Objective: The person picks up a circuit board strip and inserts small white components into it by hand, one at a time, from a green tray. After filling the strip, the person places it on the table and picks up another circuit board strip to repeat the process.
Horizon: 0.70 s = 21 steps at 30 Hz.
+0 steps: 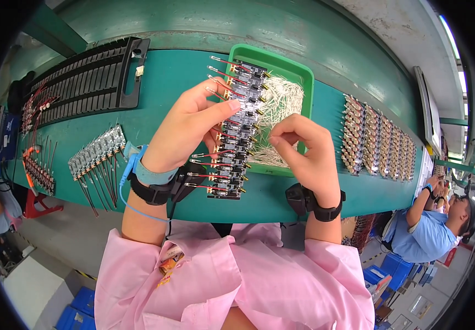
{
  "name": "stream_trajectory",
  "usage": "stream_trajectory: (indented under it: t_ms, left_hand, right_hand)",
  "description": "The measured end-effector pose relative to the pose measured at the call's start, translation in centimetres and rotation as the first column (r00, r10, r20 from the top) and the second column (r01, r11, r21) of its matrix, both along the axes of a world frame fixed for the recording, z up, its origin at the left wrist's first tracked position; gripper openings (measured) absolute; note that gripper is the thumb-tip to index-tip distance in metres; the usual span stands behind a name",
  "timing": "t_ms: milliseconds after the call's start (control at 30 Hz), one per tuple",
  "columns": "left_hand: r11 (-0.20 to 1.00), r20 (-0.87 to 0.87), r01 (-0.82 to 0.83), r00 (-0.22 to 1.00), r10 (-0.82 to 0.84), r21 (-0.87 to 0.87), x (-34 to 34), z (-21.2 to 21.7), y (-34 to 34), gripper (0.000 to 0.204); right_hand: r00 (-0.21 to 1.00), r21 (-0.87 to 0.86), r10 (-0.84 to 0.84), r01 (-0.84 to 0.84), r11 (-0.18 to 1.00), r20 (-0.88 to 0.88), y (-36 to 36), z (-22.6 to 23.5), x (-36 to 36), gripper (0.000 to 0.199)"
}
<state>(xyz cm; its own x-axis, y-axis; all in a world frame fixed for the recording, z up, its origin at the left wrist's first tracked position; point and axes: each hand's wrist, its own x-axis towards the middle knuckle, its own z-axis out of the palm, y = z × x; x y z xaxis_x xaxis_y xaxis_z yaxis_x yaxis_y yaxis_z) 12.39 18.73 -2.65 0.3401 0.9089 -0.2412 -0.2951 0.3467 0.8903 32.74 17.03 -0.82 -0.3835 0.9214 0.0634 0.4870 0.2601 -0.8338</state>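
My left hand (191,124) grips a long black panel of small circuit boards (236,132) by its left edge, thumb on top. Short red and black leads stick out along the panel's left side, and small brass-coloured parts line its right side. The panel overlaps the left part of a green tray (273,56) filled with thin white strips (287,99). Over the tray's lower right part, my right hand (310,154) is closed in a pinch, thumb against forefinger. Whatever lies between those fingertips is too small to make out.
A black slotted rack (92,80) stands at the far left. Wired board panels (97,153) lie in front of it, near an orange-handled tool (30,159). Rows of boards with round tan parts (377,137) sit at the right. A co-worker in blue (421,234) is beyond.
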Motion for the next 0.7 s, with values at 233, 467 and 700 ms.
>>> stream_trajectory:
  t_ms: [233, 467, 700]
  left_hand:
    - [1.000, 0.004, -0.001, 1.000, 0.001, 0.014, 0.0, -0.3, 0.1, 0.016]
    - [1.000, 0.009, -0.004, 1.000, 0.004, 0.004, 0.0, -0.3, 0.1, 0.015]
    - [1.000, 0.010, -0.009, 1.000, 0.009, -0.002, 0.0, -0.3, 0.1, 0.015]
  right_hand:
    - [0.903, -0.151, -0.056, -0.010, 0.988, -0.426, -0.4, 0.1, -0.9, 0.007]
    - [0.884, -0.140, -0.010, -0.062, 0.988, -0.467, -0.6, -0.2, -1.1, 0.007]
    - [0.918, -0.069, 0.036, -0.069, 0.995, -0.395, -0.5, -0.3, -1.2, 0.007]
